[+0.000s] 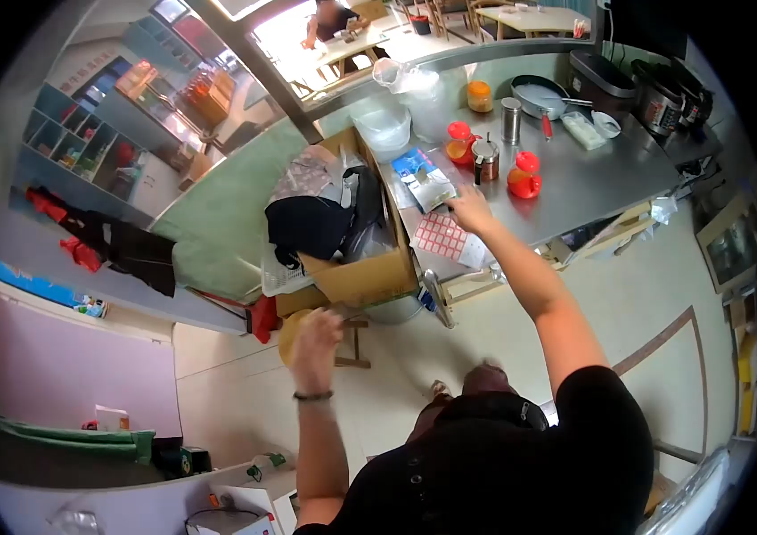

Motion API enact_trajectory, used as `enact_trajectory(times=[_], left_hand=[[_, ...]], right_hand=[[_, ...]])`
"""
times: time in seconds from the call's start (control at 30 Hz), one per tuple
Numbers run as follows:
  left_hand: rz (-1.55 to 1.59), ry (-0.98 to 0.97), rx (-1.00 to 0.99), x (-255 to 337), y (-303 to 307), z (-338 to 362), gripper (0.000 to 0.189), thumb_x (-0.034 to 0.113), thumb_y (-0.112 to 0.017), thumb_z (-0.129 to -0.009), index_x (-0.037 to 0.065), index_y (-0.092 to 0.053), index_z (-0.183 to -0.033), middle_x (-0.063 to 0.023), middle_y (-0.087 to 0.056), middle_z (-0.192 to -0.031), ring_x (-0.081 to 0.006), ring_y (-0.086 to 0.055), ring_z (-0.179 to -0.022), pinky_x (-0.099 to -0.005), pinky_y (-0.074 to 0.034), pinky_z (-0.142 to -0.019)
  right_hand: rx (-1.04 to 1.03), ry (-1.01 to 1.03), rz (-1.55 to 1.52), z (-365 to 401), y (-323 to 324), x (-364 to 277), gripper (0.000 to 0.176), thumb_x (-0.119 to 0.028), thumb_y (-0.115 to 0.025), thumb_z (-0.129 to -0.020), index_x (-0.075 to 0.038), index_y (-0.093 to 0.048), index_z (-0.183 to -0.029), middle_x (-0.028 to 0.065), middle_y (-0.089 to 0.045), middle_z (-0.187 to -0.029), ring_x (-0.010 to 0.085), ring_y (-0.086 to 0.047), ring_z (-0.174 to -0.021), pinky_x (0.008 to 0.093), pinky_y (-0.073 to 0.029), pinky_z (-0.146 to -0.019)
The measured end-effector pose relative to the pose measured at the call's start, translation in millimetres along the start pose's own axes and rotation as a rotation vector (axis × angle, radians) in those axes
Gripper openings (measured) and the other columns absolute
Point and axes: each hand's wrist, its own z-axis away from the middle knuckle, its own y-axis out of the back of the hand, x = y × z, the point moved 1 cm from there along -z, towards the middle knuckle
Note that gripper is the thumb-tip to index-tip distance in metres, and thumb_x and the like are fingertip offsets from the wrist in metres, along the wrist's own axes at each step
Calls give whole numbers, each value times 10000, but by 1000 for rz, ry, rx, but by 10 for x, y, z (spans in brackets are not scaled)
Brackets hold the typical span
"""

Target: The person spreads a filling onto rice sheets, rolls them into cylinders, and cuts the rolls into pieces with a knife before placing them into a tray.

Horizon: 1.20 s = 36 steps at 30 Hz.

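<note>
My right hand (470,211) reaches over the steel counter (592,187), at the lower corner of a blue and white packet (423,178); its fingertips touch or nearly touch the packet, and whether they grip it is unclear. Just below lies a sheet of red and white labels (442,235). Red-lidded jars (525,176) and a steel pot with a lid (485,159) stand to the right of the packet. My left hand (316,343) is raised in the air above a round yellow stool (290,337), blurred, with its fingers partly curled; nothing in it can be made out.
A cardboard box (365,277) holding dark clothing (307,227) stands left of the counter. Farther back are plastic containers (383,130), a pan (539,94) and dark appliances (659,98). A person (334,22) sits at a table beyond the window.
</note>
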Motion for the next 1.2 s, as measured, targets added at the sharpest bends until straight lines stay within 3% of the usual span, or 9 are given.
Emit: enact_trajectory(times=[0.13, 0.17, 0.23, 0.4, 0.47, 0.77, 0.9, 1.07, 1.2], left_hand=[[-1195, -18, -60, -486, -1125, -975, 267, 257, -555, -913, 25, -645, -1011, -91, -661, -813, -158, -610, -701, -293, -477, -627], [-1166, 58, -147, -550, -1316, -1156, 220, 240, -567, -892, 57, -641, -987, -132, -650, -845, -198, -633, -728, -322, -484, -629], [-1422, -274, -243, -820, -1490, -1479, 222, 265, -560, -882, 71, -620, -973, -139, -643, -843, -269, -633, -740, -372, -490, -634], [-1683, -111, -330, -1339, -1621, -2124, 267, 329, -524, -886, 127, -624, -1029, -117, -658, -927, -308, -628, -822, -398, -499, -681], [-1901, -60, -379, -1545, -1606, -2390, 290, 380, -481, -889, 160, -604, -1033, -104, -648, -935, -313, -614, -846, -424, -503, -712], [-2195, 182, -582, -2062, -1637, -3059, 439, 291, -582, -802, 87, -534, -1187, -95, -446, -1340, -270, -481, -1142, -413, -422, -911], [-2234, 288, -658, -2031, -1761, -3204, 404, 320, -562, -804, 64, -550, -1117, -76, -519, -1260, -293, -523, -1108, -400, -468, -872], [-2075, 184, -453, -2117, -1628, -3265, 340, 329, -567, -803, 78, -585, -1032, -128, -639, -994, -322, -590, -943, -429, -489, -815], [-2086, 225, -439, -2153, -1549, -3293, 339, 355, -564, -811, 76, -623, -993, -126, -603, -1067, -296, -571, -1015, -434, -480, -844]], right_hand=[[70, 163, 82, -1136, -223, 121, 258, -245, -626, -740, -203, -706, -981, 161, -451, -1334, 316, -394, -1248, 458, -302, -1041], [61, 242, 133, -1404, -331, 124, 216, -249, -616, -738, -190, -730, -912, 150, -456, -1337, 306, -381, -1266, 451, -285, -1050], [-41, 330, 265, -1783, -537, 125, 212, -242, -615, -719, -133, -736, -855, 144, -448, -1354, 320, -377, -1266, 447, -278, -1044], [349, 233, -104, -2090, -1737, 290, 252, -143, -600, -697, -4, -705, -879, 158, -440, -1355, 335, -379, -1281, 491, -262, -1066], [105, 372, 0, -1892, -1129, 246, 228, -161, -612, -682, -29, -718, -834, 180, -471, -1320, 324, -397, -1269, 512, -273, -1055], [11, 483, -58, -1931, -876, 249, 237, -192, -656, -665, -42, -720, -837, 169, -530, -1215, 316, -454, -1157, 553, -320, -1006], [-84, 544, -106, -1986, -813, 281, 245, -207, -722, -586, -78, -717, -794, 128, -556, -1047, 298, -491, -1051, 606, -285, -1002], [-53, 558, -125, -2028, -908, 280, 146, -142, -630, -663, -52, -691, -759, 113, -556, -1047, 277, -508, -1071, 482, -357, -986], [-80, 673, -259, -2167, -904, 383, 116, -142, -607, -701, -76, -692, -746, 101, -614, -969, 275, -572, -979, 416, -422, -914]])
